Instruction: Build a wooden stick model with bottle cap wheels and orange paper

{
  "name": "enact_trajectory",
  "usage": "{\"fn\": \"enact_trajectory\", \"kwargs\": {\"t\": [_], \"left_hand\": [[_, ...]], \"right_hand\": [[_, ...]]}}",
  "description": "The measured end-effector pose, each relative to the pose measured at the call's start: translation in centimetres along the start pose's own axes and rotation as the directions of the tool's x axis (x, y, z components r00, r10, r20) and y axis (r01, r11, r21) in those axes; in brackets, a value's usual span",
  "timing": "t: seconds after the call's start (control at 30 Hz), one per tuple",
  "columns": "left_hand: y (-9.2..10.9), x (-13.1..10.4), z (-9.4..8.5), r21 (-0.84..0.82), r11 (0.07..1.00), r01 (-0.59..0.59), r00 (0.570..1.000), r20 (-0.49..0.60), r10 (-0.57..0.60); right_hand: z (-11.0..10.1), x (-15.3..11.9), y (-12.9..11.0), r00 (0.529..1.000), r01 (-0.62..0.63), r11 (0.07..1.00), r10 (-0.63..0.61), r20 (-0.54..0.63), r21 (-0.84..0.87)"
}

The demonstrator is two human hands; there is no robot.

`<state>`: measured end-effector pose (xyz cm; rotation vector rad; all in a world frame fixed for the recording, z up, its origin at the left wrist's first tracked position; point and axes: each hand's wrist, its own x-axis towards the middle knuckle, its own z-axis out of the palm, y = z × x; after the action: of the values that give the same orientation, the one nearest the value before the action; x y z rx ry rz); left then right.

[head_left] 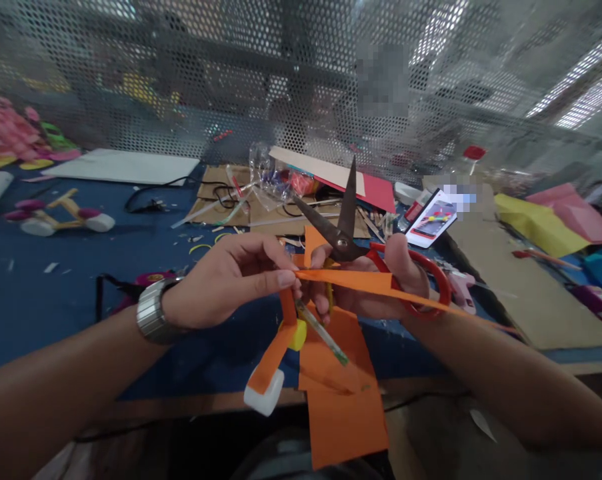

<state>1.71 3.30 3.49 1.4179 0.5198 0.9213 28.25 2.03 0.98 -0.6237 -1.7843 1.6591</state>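
Note:
My left hand (235, 277) pinches the end of a folded orange paper strip (355, 279), whose long thin tail runs off to the right. Red-handled scissors (344, 243) hang in my right hand (375, 293), their blades apart and pointing up; its fingers are under the strip. Below my hands hangs a small craft piece with an orange band (273, 357), a yellow block (297, 335) and a white foam block (264, 393). A clear stick with a green tip (331, 340) slants beside it. Orange paper (348, 427) lies beneath, overhanging the table edge.
A phone (433, 219) showing a picture, a pink glue gun (461, 290) and cardboard (531, 300) are at right. Brown sheets and plastic scraps lie at the back centre. A stick model with foam blocks (65, 217) stands at left on the blue table (31, 280). Perforated metal mesh (205, 87) rises behind.

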Motion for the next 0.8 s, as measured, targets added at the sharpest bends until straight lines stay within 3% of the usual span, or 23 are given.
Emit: {"fn": "enact_trajectory", "kwargs": {"t": [0.13,0.27,0.4,0.6,0.73,0.8], "left_hand": [[0.0,0.1,0.0,0.012,1.0,-0.025,0.997,-0.075,0.026],[-0.6,0.4,-0.4,0.038,0.999,-0.023,0.983,-0.183,0.03],[-1.1,0.7,-1.1,0.169,0.986,-0.013,0.95,-0.306,0.065],[-1.0,0.6,-1.1,0.301,0.953,-0.043,0.921,-0.357,0.154],[-0.8,0.4,-0.5,0.323,0.944,-0.07,0.91,-0.368,0.193],[-0.7,0.4,-0.4,0.308,0.948,-0.08,0.902,-0.383,0.2]], "right_hand": [[-0.4,-0.1,-0.8,0.994,0.027,0.978,-0.047,0.094,0.209],[-1.4,-0.9,-1.4,1.0,0.023,0.973,-0.024,0.002,0.228],[-2.5,-1.6,-1.3,0.979,0.055,0.988,-0.024,-0.204,0.145],[-3.7,-2.4,-0.6,0.858,0.031,0.999,-0.042,-0.512,-0.031],[-2.6,-4.5,-0.8,0.822,0.019,0.978,-0.135,-0.554,-0.21],[-1.8,-6.2,-0.9,0.841,-0.037,0.939,-0.156,-0.519,-0.342]]}}
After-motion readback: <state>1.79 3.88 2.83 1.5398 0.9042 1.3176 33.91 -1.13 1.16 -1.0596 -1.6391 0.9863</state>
